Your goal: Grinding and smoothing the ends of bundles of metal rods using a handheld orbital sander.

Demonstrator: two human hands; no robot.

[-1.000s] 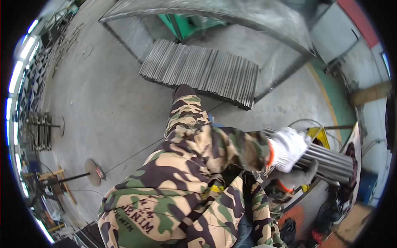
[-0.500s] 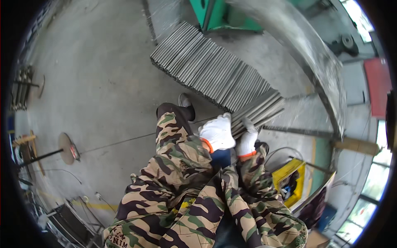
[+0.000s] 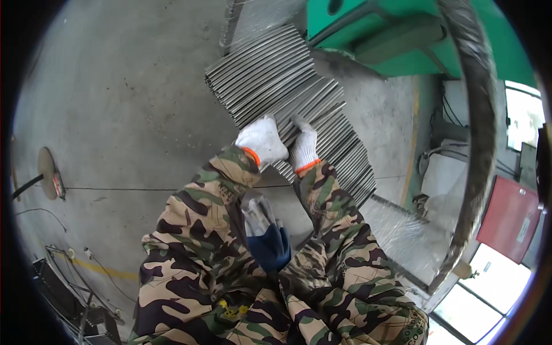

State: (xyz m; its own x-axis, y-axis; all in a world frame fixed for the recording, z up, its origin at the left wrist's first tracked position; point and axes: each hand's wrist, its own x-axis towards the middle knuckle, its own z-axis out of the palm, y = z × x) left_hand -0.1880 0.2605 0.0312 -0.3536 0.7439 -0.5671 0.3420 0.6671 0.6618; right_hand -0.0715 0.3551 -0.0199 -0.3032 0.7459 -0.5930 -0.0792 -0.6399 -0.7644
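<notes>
Long thin grey metal rods lie side by side in a broad pile [image 3: 259, 72]. Across the middle of it, a bundle of similar rods [image 3: 313, 98] rests on or just above the others; the exact contact is hidden. In a white knitted glove with an orange cuff, my left hand [image 3: 263, 140] is closed round the near ends of the bundle, fingers mostly hidden. My right hand [image 3: 305, 145], gloved alike, grips the bundle from its right side, one digit lying along the top of the rods.
Behind the pile stands a green machine [image 3: 397, 40]. A film-wrapped frame [image 3: 480, 115] curves down the right side, near a red cabinet [image 3: 509, 221]. At far left are a round disc on a stand [image 3: 47, 172] and a black metal rack [image 3: 69, 299]. Grey concrete floor [image 3: 132, 109] lies to the left.
Both hands have carried the bundle from the pile's near right end to its middle, with the rods still held. My view has shifted, bringing more of the green machine into sight.
</notes>
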